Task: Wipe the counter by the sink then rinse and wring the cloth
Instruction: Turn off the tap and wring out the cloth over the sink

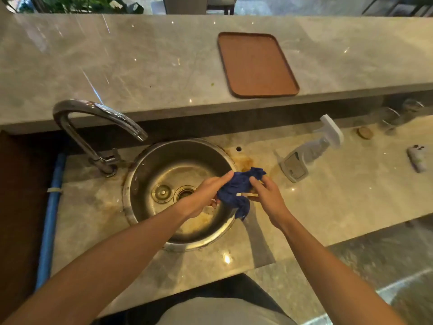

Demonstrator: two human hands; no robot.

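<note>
Both hands hold the cloth (236,192) bunched between them, right over the sink's (140,221) right rim. Left hand (206,195) is closed on the lower-left end with the index finger stretched along the fabric; right hand (264,195) pinches the upper-right end, thumb and fingers curled in. A loose tail hangs down toward the basin edge. Grip at opposite ends looks like a setup for twisting, so probably the wring step, or gathering the cloth before rinsing. Held above the rim so drips fall into the basin, I'd guess.

Tap (98,120) arcs over the basin from the left; no water visibly running. Counter (328,207) just right of the sink shows brown staining near the rim, so wiping may not be finished there. Spray bottle (309,151) lies on its side further right, out of the way but near. Tray (256,64) sits on the raised ledge (117,66) behind, well apart from the work.
</note>
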